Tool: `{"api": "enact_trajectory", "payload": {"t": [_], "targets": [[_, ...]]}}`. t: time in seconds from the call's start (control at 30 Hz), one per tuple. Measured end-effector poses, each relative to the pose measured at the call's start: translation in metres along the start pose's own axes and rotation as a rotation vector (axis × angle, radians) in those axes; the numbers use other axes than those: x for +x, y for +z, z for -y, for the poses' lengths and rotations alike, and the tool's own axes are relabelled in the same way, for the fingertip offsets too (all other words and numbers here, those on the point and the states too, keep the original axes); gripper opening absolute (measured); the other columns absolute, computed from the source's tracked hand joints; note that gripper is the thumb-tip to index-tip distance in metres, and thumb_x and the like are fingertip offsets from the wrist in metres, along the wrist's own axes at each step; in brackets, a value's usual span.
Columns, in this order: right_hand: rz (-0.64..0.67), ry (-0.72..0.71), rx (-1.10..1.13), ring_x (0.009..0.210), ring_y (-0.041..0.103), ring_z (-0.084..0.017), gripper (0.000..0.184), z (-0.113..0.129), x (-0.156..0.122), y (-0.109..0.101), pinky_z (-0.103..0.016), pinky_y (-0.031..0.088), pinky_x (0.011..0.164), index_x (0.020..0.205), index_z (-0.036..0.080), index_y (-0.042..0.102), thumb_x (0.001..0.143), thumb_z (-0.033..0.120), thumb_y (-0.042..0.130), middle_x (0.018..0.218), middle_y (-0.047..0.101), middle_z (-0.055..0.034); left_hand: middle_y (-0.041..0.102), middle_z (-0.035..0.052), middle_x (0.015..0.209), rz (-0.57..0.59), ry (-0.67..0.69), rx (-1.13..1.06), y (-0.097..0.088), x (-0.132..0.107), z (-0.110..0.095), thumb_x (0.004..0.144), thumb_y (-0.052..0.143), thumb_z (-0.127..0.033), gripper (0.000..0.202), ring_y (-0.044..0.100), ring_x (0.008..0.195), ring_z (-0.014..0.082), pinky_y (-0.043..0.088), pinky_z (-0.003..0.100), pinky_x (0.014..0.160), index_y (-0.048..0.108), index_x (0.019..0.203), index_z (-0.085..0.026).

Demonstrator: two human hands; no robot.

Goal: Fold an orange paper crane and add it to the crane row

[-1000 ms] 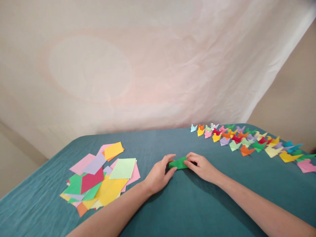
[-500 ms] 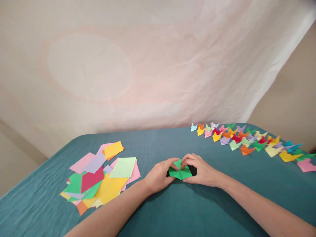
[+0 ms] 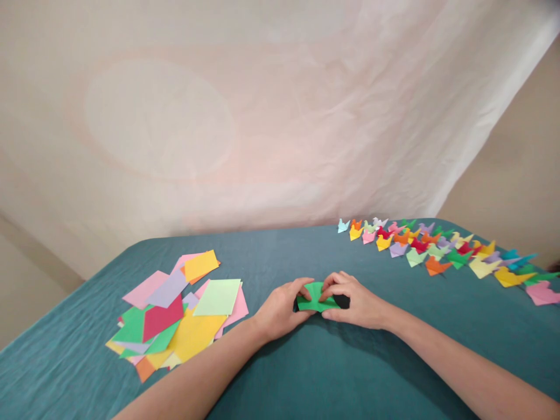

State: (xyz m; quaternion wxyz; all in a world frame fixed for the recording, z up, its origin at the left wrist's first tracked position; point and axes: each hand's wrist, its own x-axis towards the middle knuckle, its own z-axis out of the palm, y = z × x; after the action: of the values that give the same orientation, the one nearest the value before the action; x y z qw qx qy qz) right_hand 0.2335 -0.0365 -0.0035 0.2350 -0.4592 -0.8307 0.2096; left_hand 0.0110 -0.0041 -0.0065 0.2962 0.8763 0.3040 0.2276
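A small green sheet of origami paper (image 3: 314, 297), creased and partly folded, is between my two hands just above the middle of the table. My left hand (image 3: 282, 309) grips its left side, thumb below and fingers curled over the top. On the other side my right hand (image 3: 354, 300) pinches the paper, with the index finger pressed onto its middle and the thumb at the near edge. Dark patches show between the fingers and the paper at both ends. Fingers cover parts of the folds.
Left of my hands lies a loose pile of coloured paper squares (image 3: 201, 332). Rows of folded paper birds (image 3: 437, 266) stand along the right and back of the table (image 3: 271, 251), which has a dark teal cloth. A pale hanging sheet (image 3: 262, 116) closes off the back.
The green paper has changed shape: its pointed near edge now looks flatter and straighter. My left fingertips have shifted slightly left, and my right index finger has moved down a little on the paper.
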Motion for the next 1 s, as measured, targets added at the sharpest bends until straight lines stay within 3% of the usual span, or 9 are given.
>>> {"api": "enact_trajectory", "payload": {"t": [0.13, 0.3, 0.5, 0.6, 0.73, 0.87, 1.0], "targets": [[0.002, -0.006, 0.043, 0.090, 0.052, -0.018, 0.016, -0.004, 0.001, -0.001, -0.034, 0.036, 0.084, 0.086, 0.025, 0.066, 0.082, 0.037, 0.057, 0.094, 0.057, -0.0024, 0.064, 0.0028, 0.098, -0.024, -0.036, -0.007, -0.002, 0.001, -0.004, 0.085, 0.051, -0.025, 0.039, 0.060, 0.091, 0.0169, 0.045, 0.029, 0.085, 0.043, 0.123, -0.021], [-0.017, 0.025, 0.165, 0.078, 0.053, -0.015, 0.029, -0.015, 0.006, 0.001, -0.028, 0.040, 0.072, 0.072, 0.018, 0.060, 0.090, 0.034, 0.044, 0.084, 0.056, -0.0025, 0.062, 0.0038, 0.107, -0.062, -0.064, 0.032, -0.002, 0.002, -0.004, 0.090, 0.042, -0.026, 0.031, 0.059, 0.095, 0.0177, 0.045, 0.029, 0.085, 0.047, 0.120, -0.021], [-0.090, 0.083, 0.187, 0.074, 0.053, -0.014, 0.030, -0.021, 0.007, 0.010, -0.027, 0.041, 0.069, 0.067, 0.017, 0.054, 0.090, 0.032, 0.042, 0.080, 0.053, -0.0021, 0.056, 0.0063, 0.118, -0.117, 0.019, 0.126, -0.001, 0.002, -0.002, 0.090, 0.040, -0.021, 0.033, 0.054, 0.107, 0.0176, 0.043, 0.032, 0.094, 0.045, 0.123, -0.021], [-0.129, 0.102, 0.180, 0.073, 0.053, -0.014, 0.028, -0.021, 0.008, 0.012, -0.027, 0.041, 0.068, 0.065, 0.018, 0.052, 0.089, 0.031, 0.044, 0.080, 0.054, -0.0025, 0.045, 0.0095, 0.130, -0.138, 0.137, 0.304, -0.004, 0.000, -0.010, 0.090, 0.040, -0.022, 0.035, 0.040, 0.123, 0.0198, 0.035, 0.037, 0.103, 0.043, 0.125, -0.019], [-0.154, 0.104, 0.197, 0.072, 0.053, -0.015, 0.027, -0.022, 0.009, 0.014, -0.027, 0.042, 0.066, 0.065, 0.018, 0.052, 0.087, 0.031, 0.045, 0.080, 0.054, -0.0031, 0.032, 0.0072, 0.142, 0.007, 0.243, 0.527, -0.002, -0.003, -0.030, 0.091, 0.040, -0.033, 0.044, 0.018, 0.135, 0.0212, 0.018, 0.042, 0.111, 0.035, 0.133, -0.019], [-0.173, 0.107, 0.191, 0.071, 0.053, -0.014, 0.029, -0.023, 0.011, 0.015, -0.027, 0.042, 0.066, 0.062, 0.018, 0.050, 0.087, 0.031, 0.045, 0.078, 0.053, -0.0026, 0.020, 0.0089, 0.147, 0.169, 0.201, 0.546, 0.004, -0.008, -0.037, 0.089, 0.032, -0.054, 0.065, 0.014, 0.136, 0.0221, 0.012, 0.039, 0.112, 0.023, 0.140, -0.014], [-0.214, 0.107, 0.156, 0.066, 0.051, -0.013, 0.027, -0.020, 0.010, 0.015, -0.026, 0.041, 0.062, 0.060, 0.018, 0.046, 0.085, 0.029, 0.047, 0.076, 0.051, -0.0013, 0.015, 0.0102, 0.148, 0.255, 0.142, 0.506, 0.007, -0.011, -0.033, 0.089, 0.025, -0.058, 0.069, 0.011, 0.136, 0.0238, 0.010, 0.039, 0.112, 0.020, 0.141, -0.012]]}}
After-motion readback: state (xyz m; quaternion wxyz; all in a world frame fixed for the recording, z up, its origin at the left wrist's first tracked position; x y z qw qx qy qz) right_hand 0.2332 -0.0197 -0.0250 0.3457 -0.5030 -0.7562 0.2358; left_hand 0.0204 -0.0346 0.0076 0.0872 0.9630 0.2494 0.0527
